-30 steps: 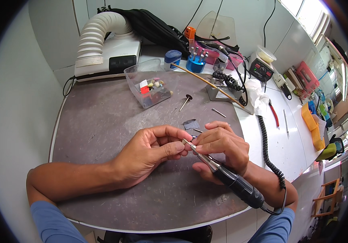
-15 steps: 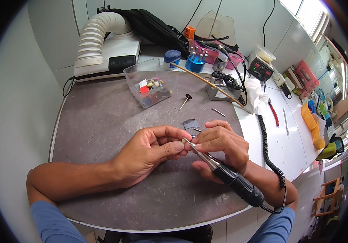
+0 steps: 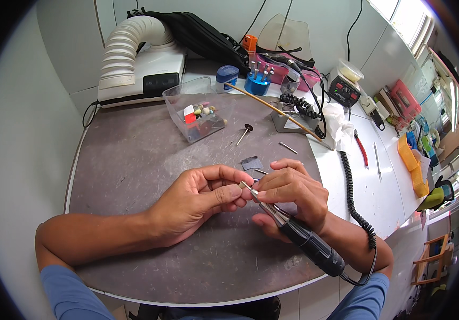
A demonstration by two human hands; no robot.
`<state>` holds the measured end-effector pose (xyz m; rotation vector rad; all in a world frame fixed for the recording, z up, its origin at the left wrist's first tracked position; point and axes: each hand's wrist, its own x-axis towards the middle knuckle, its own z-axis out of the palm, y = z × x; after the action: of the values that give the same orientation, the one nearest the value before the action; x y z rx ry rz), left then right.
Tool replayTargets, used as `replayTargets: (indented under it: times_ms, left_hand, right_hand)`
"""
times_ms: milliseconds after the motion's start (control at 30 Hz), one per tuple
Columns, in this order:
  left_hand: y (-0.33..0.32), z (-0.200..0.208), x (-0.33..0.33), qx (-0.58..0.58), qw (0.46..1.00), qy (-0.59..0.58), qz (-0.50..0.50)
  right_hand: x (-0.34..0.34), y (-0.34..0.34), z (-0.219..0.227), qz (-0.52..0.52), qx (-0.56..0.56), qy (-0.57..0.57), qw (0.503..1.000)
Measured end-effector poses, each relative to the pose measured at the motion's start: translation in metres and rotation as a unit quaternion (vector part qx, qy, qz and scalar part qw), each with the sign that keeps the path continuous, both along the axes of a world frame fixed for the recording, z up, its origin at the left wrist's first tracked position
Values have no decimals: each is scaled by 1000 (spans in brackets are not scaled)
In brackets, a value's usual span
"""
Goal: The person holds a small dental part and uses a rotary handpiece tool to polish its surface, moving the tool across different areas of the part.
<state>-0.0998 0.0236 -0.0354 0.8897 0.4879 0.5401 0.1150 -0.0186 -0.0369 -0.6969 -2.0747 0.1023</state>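
In front of me, over the bench mat, my left hand (image 3: 200, 200) is closed, thumb and index finger pinching a small pale piece (image 3: 242, 185) mostly hidden by the fingertips. My right hand (image 3: 299, 189) wraps round the metal nose of a black rotary handpiece (image 3: 315, 246), its body slanting down to the right. The thin tip of the handpiece meets or nearly meets the pale piece; contact is too small to tell. Just beyond the fingers lie a grey scrap of abrasive paper (image 3: 251, 162) and a thin metal bit (image 3: 261, 171).
A clear plastic box (image 3: 172, 114) with small coloured tips stands farther back, near a dark-headed mandrel (image 3: 245, 133). A wooden stick (image 3: 272, 111) crosses a grey block. Coiled cord (image 3: 349, 192) and red-handled pliers (image 3: 362, 149) are rightward; a white hosed unit (image 3: 128, 90) stands back left.
The handpiece's rear end has swung slightly down and left in my right hand. My left hand keeps nearly the same place and pinch.
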Motion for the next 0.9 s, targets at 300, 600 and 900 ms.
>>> replayTargets:
  times_ms: [300, 600, 900]
  left_hand:
    - [0, 1, -1, 1, 1000, 2, -5]
    - [-1, -1, 0, 6, 1000, 2, 3]
    - [-1, -1, -1, 16, 1000, 19, 10]
  right_hand:
    - [0, 1, 1, 4, -4, -2, 1000]
    - [1, 0, 1, 13, -8, -4, 1000]
    - [1, 0, 1, 8, -8, 0, 1000]
